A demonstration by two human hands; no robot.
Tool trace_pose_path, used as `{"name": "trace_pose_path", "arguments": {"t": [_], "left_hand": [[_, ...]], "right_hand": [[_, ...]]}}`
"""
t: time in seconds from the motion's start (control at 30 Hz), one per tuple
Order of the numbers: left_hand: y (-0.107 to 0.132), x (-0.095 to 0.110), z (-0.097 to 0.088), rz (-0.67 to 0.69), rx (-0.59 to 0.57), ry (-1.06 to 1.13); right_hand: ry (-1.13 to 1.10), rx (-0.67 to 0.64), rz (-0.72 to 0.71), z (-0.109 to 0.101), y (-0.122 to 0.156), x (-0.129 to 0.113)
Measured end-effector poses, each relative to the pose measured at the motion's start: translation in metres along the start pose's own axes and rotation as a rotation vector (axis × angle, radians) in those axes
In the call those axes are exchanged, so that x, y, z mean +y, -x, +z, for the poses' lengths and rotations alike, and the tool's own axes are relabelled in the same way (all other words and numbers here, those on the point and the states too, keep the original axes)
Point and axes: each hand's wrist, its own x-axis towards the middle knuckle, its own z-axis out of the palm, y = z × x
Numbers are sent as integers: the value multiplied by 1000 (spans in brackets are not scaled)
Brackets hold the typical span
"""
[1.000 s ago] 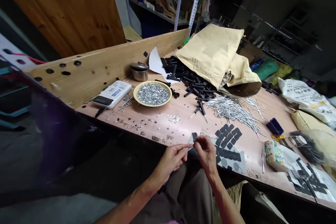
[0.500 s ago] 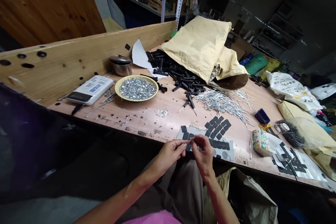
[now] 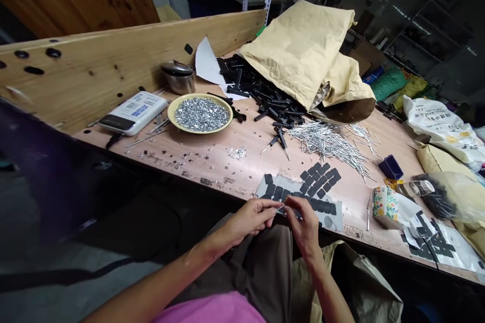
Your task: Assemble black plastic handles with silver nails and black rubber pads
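Note:
My left hand (image 3: 257, 217) and my right hand (image 3: 304, 219) meet above the front edge of the bench, fingertips nearly touching. My left thumb and forefinger pinch a small thin silvery piece (image 3: 281, 207), too small to name surely. The right fingertips are closed at its other end, where they hide most of it. Just beyond my hands lies a grey sheet (image 3: 261, 189) with rows of black rounded pads (image 3: 322, 205). Further back are a heap of thin metal pins (image 3: 329, 141) and two black parts with pins (image 3: 280, 137).
A yellow bowl (image 3: 170, 123) of small metal pieces stands left, near a white box-shaped device (image 3: 134, 111) and a lidded metal pot (image 3: 180, 81). Black plastic parts (image 3: 273, 103) spill from a paper sack (image 3: 299, 50). A blue box (image 3: 390, 167) and a floral container (image 3: 385, 204) sit right.
The view has shifted slightly, so the bench appears higher on the left and further right. My hands stay together at the small piece, the right fingers slightly more spread from the left ones.

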Motion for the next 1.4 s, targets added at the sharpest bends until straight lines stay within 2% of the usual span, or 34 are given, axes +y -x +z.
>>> {"name": "trace_pose_path", "arguments": {"t": [0.07, 0.13, 0.4, 0.6, 0.7, 0.77, 0.87, 0.93, 1.13, 1.3, 1.4], "left_hand": [[0, 1, -1, -29, -32, 14], [-1, 2, -3, -58, -52, 17], [-2, -3, -1, -106, -57, -50], [0, -1, 4, 190, 11, -330], [3, -2, 4, 166, -45, -361], [5, -4, 6, 206, -41, -416], [7, -8, 11, 446, 43, -555], [7, -11, 16, 548, 52, -625], [6, -14, 23, 597, -44, -797], [4, -19, 24, 795, -27, -978], [0, -22, 23, 905, -15, -1075]], "right_hand": [[-85, -83, 96, -4, -4, 1], [-155, -149, 127, -8, -7, 2], [-149, -284, 110, -18, -6, 7], [-139, -336, 139, -27, -2, 3], [-80, -359, 57, -32, 1, -3], [-35, -359, 22, -35, 3, -6], [19, -329, 32, -40, 7, -10], [48, -308, 22, -44, 10, -10], [159, -352, -101, -50, 19, -10], [180, -300, -109, -48, 22, -6], [120, -285, -53, -46, 21, -4]]}}
